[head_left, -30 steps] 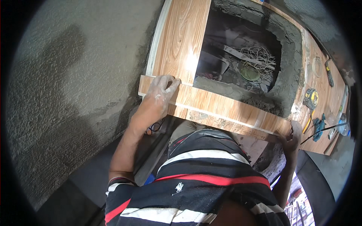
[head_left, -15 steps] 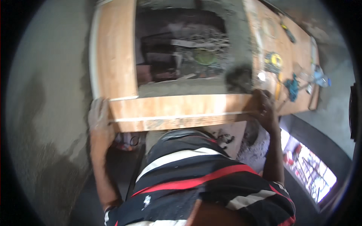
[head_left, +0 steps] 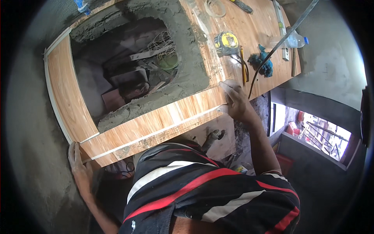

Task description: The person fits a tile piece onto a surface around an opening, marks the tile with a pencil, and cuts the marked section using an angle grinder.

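A wood-grained tile strip (head_left: 171, 117) lies along the front of a counter opening, a white line running lengthwise near its front edge. My left hand (head_left: 80, 167) grips its left end beside the wall, fingers lying along the corner and thumb at the front edge. At the opposite end, my right hand (head_left: 237, 102) is closed round the strip, its fingers over the top; the underside of that grip is hidden. A matching wood-grained piece (head_left: 66, 82) meets the strip at the left corner. Wet grey mortar (head_left: 191, 66) borders the opening behind the strip.
On the wood-grained top at right lie a tape measure (head_left: 226, 43), a yellow pencil (head_left: 244, 70), a teal rag (head_left: 261, 61), a spirit level (head_left: 281, 23) and a plastic bottle (head_left: 294, 40). A thin dark rod (head_left: 282, 41) slants above them. Rubble and wire (head_left: 161, 46) show inside the opening.
The view has turned, so the counter now looks slanted, and the picture is sharper. Both hands remain at the strip's ends; the right hand's fingers now reach farther over its top.
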Available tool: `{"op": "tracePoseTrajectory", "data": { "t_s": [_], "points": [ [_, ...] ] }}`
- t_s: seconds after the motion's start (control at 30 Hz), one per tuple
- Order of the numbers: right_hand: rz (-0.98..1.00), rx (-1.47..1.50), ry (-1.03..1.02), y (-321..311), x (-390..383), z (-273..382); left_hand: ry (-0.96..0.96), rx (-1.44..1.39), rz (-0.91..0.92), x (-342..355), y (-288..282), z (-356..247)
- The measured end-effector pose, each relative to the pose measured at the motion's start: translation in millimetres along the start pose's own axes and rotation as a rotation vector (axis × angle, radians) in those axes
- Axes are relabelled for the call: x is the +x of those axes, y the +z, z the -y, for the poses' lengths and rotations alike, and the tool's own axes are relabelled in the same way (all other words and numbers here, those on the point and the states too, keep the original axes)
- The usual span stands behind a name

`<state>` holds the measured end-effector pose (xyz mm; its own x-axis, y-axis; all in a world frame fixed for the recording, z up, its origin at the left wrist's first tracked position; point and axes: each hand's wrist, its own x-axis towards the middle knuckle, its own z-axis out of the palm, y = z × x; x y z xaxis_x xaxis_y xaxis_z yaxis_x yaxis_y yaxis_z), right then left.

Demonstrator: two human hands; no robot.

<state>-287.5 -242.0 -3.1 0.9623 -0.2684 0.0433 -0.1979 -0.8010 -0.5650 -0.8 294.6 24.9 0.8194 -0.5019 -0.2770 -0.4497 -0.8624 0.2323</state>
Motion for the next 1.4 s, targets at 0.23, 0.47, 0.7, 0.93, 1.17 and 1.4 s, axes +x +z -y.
{"op": "tracePoseTrajectory", "data": {
  "t_s": [0.23, 0.47, 0.7, 0.93, 1.17, 1.4],
  "points": [
    [0.005, 0.014, 0.029, 1, 3, -2, -0.059, -0.011, 0.003, -3, -2, -9],
    [-0.023, 0.043, 0.016, 0, 12, 6, -0.059, -0.007, -0.013, 0, -1, -7],
    [0.218, 0.168, 0.322, -1, 15, 7, -0.089, -0.049, -0.044, -8, -4, -1],
    [0.115, 0.011, 0.061, -2, 13, 3, -0.101, -0.065, -0.012, -6, -11, -14],
    [0.132, -0.035, 0.071, 5, -1, -12, -0.059, -0.089, -0.055, -2, -12, -7],
    [0.152, 0.036, 0.251, 5, 4, -2, -0.072, -0.111, -0.059, -4, -13, -6]
  ]
}}
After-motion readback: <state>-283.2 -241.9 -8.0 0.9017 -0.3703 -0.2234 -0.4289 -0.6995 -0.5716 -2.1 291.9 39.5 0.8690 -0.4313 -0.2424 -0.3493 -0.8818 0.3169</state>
